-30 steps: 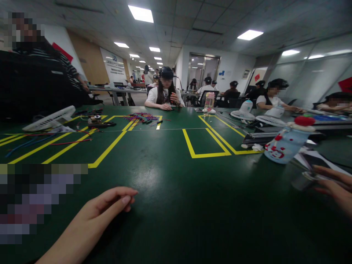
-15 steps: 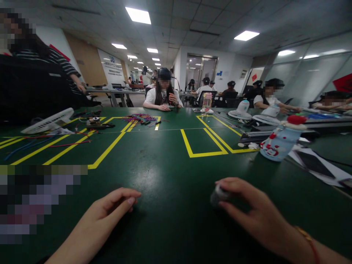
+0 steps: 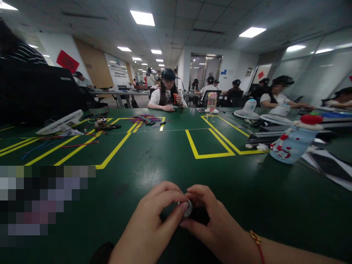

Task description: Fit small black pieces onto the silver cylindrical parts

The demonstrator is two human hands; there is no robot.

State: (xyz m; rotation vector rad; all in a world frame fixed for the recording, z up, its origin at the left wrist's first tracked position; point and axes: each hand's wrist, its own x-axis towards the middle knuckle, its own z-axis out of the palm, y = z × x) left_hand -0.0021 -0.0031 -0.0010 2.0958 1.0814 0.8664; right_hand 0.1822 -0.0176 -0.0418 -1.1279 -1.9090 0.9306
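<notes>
A small round grey object (image 3: 188, 209) sits between my two hands, just above the dark green table (image 3: 154, 165) or against it; I cannot tell which. Its kind does not show, since fingers cover most of it. My left hand (image 3: 154, 216) pinches it, thumb across its near face and fingers over its top. From the other side, my right hand (image 3: 216, 222) has its thumb below and its fingers curled at the top, gripping the same piece. A red cord bracelet with a gold-coloured part circles my right wrist.
Yellow tape lines (image 3: 216, 155) mark the table. A light blue bottle (image 3: 293, 145) with a red top stands right, near papers (image 3: 328, 167). Bundled coloured wires (image 3: 145, 119) and a white fan (image 3: 59, 123) lie left. A person (image 3: 166, 91) sits opposite.
My hands have come together from apart. The right hand has carried the grey object leftward, and my left hand, holding nothing before, now pinches it too.
</notes>
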